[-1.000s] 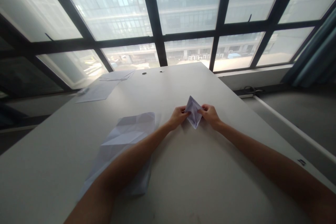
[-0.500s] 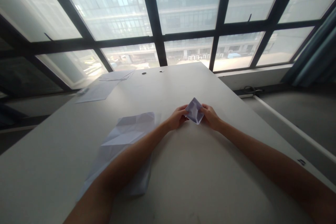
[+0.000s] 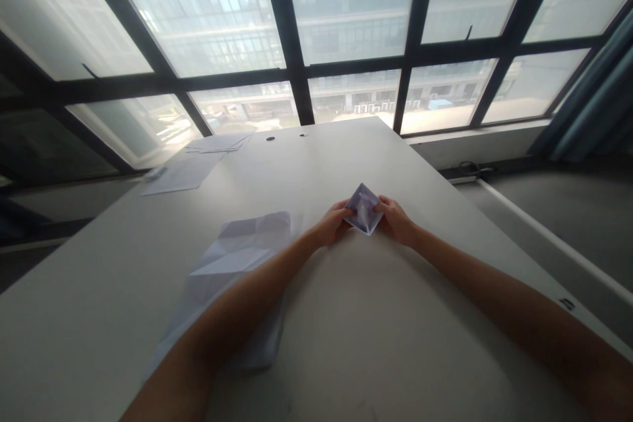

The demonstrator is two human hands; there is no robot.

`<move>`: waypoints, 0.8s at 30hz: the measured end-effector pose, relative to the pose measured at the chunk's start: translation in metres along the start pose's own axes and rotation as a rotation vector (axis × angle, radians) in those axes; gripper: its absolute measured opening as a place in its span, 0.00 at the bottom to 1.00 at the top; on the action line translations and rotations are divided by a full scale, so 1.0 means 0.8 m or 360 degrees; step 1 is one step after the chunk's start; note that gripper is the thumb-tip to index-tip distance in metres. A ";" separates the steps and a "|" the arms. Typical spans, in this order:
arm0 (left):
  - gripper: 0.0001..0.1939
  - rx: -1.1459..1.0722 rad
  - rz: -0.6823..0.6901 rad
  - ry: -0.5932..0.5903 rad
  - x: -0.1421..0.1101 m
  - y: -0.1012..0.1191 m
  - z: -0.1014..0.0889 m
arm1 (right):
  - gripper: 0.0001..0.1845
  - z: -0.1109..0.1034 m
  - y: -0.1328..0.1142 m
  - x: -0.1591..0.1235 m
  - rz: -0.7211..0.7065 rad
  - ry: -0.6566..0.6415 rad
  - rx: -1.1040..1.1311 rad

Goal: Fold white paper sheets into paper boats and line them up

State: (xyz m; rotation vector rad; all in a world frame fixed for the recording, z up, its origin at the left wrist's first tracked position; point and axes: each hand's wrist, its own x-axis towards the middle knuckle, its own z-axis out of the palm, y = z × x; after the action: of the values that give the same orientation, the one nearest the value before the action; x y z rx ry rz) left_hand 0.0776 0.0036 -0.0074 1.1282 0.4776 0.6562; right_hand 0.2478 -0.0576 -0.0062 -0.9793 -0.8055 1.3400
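Observation:
A small piece of folded paper [image 3: 364, 210], pale and diamond-shaped with a crease down its middle, is held up above the white table. My left hand [image 3: 335, 223] pinches its left corner, thumb on the front face. At the opposite corner my right hand [image 3: 395, 220] grips it the same way; the fingers behind the paper are hidden. To the left, partly under my left forearm, a larger creased sheet of paper [image 3: 252, 237] lies on the table.
The white table [image 3: 386, 343] reaches to the windows. Several loose sheets [image 3: 182, 171] lie at its far left, near a cable hole [image 3: 270, 139]. A small dark object [image 3: 566, 304] sits by the right edge. A blue curtain [image 3: 583, 112] hangs at the right.
The folded paper has shifted very slightly to the left and turned a little in my fingers. Both hands keep their hold, and the large sheet stays put.

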 end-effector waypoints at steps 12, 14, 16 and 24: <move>0.20 0.0112 0.0104 0.0155 0.006 -0.005 0.000 | 0.14 0.001 -0.001 0.001 -0.0015 0.0058 -0.0179; 0.18 0.0121 0.0143 0.0203 0.009 -0.008 0.000 | 0.14 -0.001 0.001 0.004 -0.0061 0.0156 -0.0199; 0.17 0.0140 0.0176 0.0228 0.011 -0.010 -0.001 | 0.14 -0.003 0.003 0.007 -0.0104 0.0233 -0.0222; 0.14 0.0374 0.0209 0.0310 0.010 -0.009 0.001 | 0.12 -0.006 0.007 0.009 -0.0203 0.0348 -0.0433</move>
State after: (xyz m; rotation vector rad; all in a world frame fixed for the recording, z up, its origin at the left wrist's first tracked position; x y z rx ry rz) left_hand 0.0856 0.0062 -0.0141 1.3319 0.6641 0.8458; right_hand 0.2507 -0.0515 -0.0135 -1.2426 -0.8807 1.0100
